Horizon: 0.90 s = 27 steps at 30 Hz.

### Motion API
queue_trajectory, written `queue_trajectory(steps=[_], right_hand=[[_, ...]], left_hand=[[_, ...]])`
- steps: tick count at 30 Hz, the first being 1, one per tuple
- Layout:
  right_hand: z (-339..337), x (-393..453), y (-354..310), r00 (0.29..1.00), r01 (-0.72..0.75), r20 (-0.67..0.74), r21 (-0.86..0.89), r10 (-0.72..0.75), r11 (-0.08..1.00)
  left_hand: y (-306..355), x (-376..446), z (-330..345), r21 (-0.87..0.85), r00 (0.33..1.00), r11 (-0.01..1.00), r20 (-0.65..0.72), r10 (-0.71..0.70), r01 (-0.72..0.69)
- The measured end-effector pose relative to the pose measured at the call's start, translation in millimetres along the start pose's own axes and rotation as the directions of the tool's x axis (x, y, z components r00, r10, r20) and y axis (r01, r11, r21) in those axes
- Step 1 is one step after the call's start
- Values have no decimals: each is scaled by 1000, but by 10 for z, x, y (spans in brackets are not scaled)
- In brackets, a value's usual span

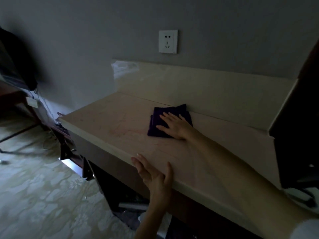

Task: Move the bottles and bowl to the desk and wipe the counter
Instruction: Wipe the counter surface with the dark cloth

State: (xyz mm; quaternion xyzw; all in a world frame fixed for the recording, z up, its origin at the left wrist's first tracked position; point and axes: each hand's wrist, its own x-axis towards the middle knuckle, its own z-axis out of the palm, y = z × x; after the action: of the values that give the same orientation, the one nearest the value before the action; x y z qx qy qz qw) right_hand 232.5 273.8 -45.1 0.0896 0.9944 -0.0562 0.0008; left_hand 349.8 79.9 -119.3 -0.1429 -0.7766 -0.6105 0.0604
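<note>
Item one, nearest us: our left hand (154, 176), fingers spread and released, grasping nothing, resting at the front edge of the pale beige stone-look counter (107, 121).

Item two, farther in: our right hand (174, 125), palm down, fingers flat and extended, pressing rather than gripping the dark purple folded cloth (156, 123). The cloth lies toward the back edge of the counter, its far corner just beside the beige upstand (215, 90).

Item three: counter surface. We see no bottles and no bowl on it, so we judge the moving done and the wiping under way. The left stretch toward the counter's left corner carries faint marks and looks unwiped.

Item four, farthest: white wall socket (168, 41) on the grey wall (86, 40) above the upstand.

Risks, as we judge them: the cloth is held by pressure alone, so a fast stroke could let it bunch or slip from under the palm; a sweep carried past the left corner could drop it to the patterned floor (43, 195); a damp cloth lifted high along the back could reach the socket.
</note>
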Motion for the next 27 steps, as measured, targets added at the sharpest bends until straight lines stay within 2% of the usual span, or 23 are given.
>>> queue_trajectory(steps=[5, 9, 13, 16, 20, 24, 27], right_hand=[[-41, -1031, 69, 1000, 11, 13, 23, -11, 1000], [-2, -1941, 168, 999, 38, -2, 12, -38, 999], [0, -2375, 144, 999, 41, 11, -2, -41, 999], [-10, -2302, 77, 1000, 25, 4, -17, -25, 1000], [21, -1988, -86, 999, 30, -16, 6, -30, 1000], [44, -1262, -360, 999, 37, -17, 19, -37, 999], [98, -552, -644, 999, 29, -29, 17, -29, 999]], left_hand=[[63, -52, -58, 23, 999, 999, 42, -30, 29], [5, -97, -270, 26, 997, 999, 72, 26, -28], [-110, 109, -582, 108, 993, 993, 118, 24, -37], [-227, 545, -824, 153, 995, 988, 92, -49, 35], [-504, 947, -953, 265, 981, 960, 187, 45, -94], [-669, 970, -895, 234, 968, 949, 181, 172, -212], [-771, 995, -903, 246, 955, 934, 210, 208, -258]])
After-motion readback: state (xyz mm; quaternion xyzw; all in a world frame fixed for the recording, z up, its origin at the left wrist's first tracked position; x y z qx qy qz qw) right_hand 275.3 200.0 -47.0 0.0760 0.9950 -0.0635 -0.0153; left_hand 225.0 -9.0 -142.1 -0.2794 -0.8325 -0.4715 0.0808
